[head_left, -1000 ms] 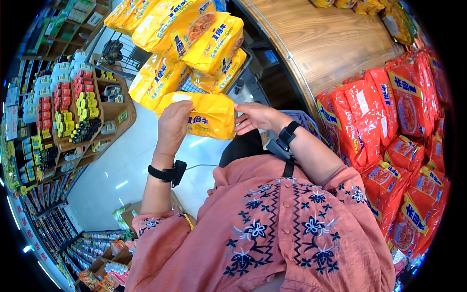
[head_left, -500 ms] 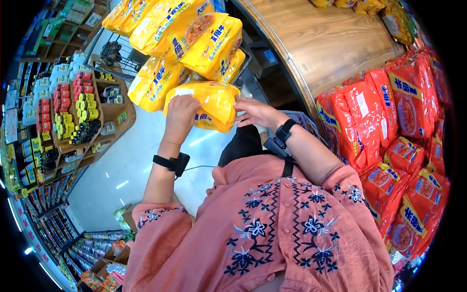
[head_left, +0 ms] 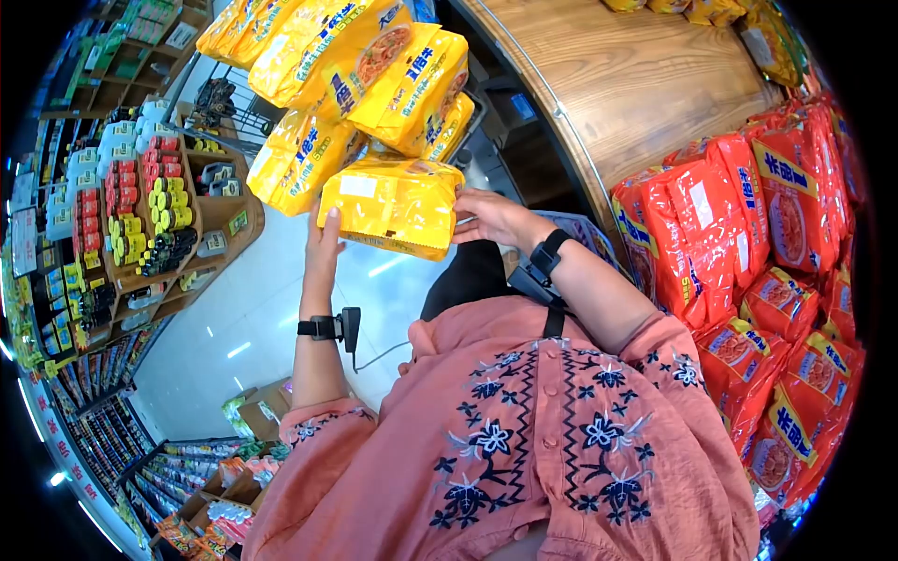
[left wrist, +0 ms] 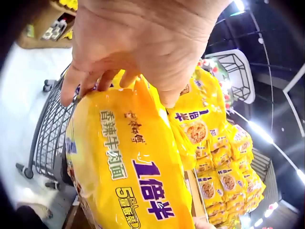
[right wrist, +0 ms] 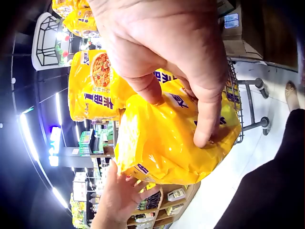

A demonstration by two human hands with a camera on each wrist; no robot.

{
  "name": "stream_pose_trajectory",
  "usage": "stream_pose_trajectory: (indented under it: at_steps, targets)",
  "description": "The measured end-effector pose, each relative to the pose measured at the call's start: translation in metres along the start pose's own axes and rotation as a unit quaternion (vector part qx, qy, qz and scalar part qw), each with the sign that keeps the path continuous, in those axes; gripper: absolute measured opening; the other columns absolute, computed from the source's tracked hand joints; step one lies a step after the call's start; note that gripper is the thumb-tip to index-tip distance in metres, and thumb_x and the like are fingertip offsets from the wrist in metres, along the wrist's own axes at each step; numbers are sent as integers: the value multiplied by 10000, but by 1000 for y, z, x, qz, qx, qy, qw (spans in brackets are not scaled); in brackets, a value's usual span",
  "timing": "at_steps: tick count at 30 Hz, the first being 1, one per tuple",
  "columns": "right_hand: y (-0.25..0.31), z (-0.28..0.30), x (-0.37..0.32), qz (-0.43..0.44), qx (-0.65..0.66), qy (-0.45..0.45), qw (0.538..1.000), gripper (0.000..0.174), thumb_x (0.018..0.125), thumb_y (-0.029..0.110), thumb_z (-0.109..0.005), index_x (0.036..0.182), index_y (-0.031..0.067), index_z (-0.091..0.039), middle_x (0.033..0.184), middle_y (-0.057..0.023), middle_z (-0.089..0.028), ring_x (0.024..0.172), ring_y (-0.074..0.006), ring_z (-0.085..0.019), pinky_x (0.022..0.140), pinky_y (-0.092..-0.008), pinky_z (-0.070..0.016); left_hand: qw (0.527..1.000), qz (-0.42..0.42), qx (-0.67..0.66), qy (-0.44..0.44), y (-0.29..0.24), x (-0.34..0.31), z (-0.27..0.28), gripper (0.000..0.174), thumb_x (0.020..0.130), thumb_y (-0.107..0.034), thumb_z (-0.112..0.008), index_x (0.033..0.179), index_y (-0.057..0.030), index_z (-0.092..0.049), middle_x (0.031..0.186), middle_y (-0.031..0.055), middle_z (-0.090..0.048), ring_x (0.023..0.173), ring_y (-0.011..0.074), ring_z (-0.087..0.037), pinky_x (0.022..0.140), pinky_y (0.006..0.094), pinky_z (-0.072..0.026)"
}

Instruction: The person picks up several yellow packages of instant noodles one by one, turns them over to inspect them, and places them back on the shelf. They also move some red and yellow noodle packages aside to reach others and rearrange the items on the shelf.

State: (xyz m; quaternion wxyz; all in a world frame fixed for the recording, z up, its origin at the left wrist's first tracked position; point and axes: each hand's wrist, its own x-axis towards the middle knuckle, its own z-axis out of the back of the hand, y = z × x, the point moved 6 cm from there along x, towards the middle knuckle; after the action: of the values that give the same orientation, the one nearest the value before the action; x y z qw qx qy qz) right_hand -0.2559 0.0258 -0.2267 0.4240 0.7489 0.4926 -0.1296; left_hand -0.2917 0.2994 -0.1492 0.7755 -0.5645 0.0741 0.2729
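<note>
- Setting: shop interior. The head view shows a pale floor (head_left: 267,327), bottle shelves (head_left: 154,196) left, a bare-topped wooden table (head_left: 627,75) and red packs (head_left: 702,215) right.
- I place the yellow pack (head_left: 388,206) between both hands, above the floor and in front of the stacked yellow packs (head_left: 327,56). Whether it touches the stack, I cannot tell.
- Left hand (head_left: 323,257): grasping one end of the yellow pack. From the head I read only the thumb on its face; the left wrist view adds fingers bent over the opposite edge.
- Right hand (head_left: 500,222): grasping the other end. Its thumb is hidden from the head; the right wrist view gives thumb and fingers pressed into the film.
- Head view: white label (head_left: 356,186) upward. Left wrist view: large purple and green characters on another face, label not seen.
- Left wrist view also gives me a wheeled wire cart (left wrist: 45,129); right wrist view, a foot (right wrist: 291,95) on the floor.
</note>
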Motion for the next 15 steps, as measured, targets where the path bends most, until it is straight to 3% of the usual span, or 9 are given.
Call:
stream_pose_trajectory:
  at_steps: [3, 7, 8, 11, 12, 15]
  targets:
    - [2, -4, 2, -8, 7, 13, 1000, 413, 983, 188, -532, 1355, 20, -473, 1219, -168, -616, 1087, -307, -648, 971, -427, -531, 997, -10, -56, 46, -7, 6, -7, 781, 942, -599, -534, 1475, -45, -396, 1420, 127, -503, 1269, 245, -517, 1010, 386, -443]
    - [2, -22, 6, -18, 19, 44, 999, 360, 1005, 192, -515, 1323, 24, -508, 1214, -169, -629, 1076, -267, -662, 948, -389, -549, 993, -118, -16, 17, -31, 27, 1, 571, 968, -445, -590, 1349, -24, -535, 1230, 61, -611, 1100, 147, -560, 886, 329, -468]
    - [-2, -28, 8, -17, 25, 57, 998, 366, 1003, 193, -523, 1327, 21, -508, 1226, -169, -628, 1084, -264, -662, 949, -386, -548, 991, -128, -30, 23, -37, 35, 4, 441, 975, -349, -607, 1275, -27, -587, 1133, 33, -633, 1017, 119, -553, 841, 294, -458]
    - [-10, -36, 17, -15, 8, 75, 997, 388, 997, 191, -548, 1338, 11, -502, 1256, -167, -625, 1100, -260, -660, 952, -380, -548, 984, -168, 50, 41, -46, 52, 8, 414, 980, -276, -599, 1241, 44, -584, 1161, 145, -623, 1047, 176, -566, 885, 296, -457]
    - [-14, -35, 18, -18, -16, 63, 998, 396, 995, 187, -556, 1342, 7, -498, 1263, -164, -622, 1101, -261, -660, 952, -380, -548, 967, -220, 130, 14, -39, 59, 11, 435, 963, -248, -609, 1254, 71, -559, 1169, 201, -606, 1073, 249, -582, 925, 336, -463]
    - [-26, -26, 26, -30, -60, 51, 996, 427, 963, 204, -594, 1327, -2, -508, 1242, -155, -621, 1065, -270, -664, 930, -385, -558, 943, -257, 207, -31, -6, 64, 12, 460, 952, -225, -613, 1290, 74, -526, 1202, 236, -581, 1109, 324, -575, 977, 378, -454]
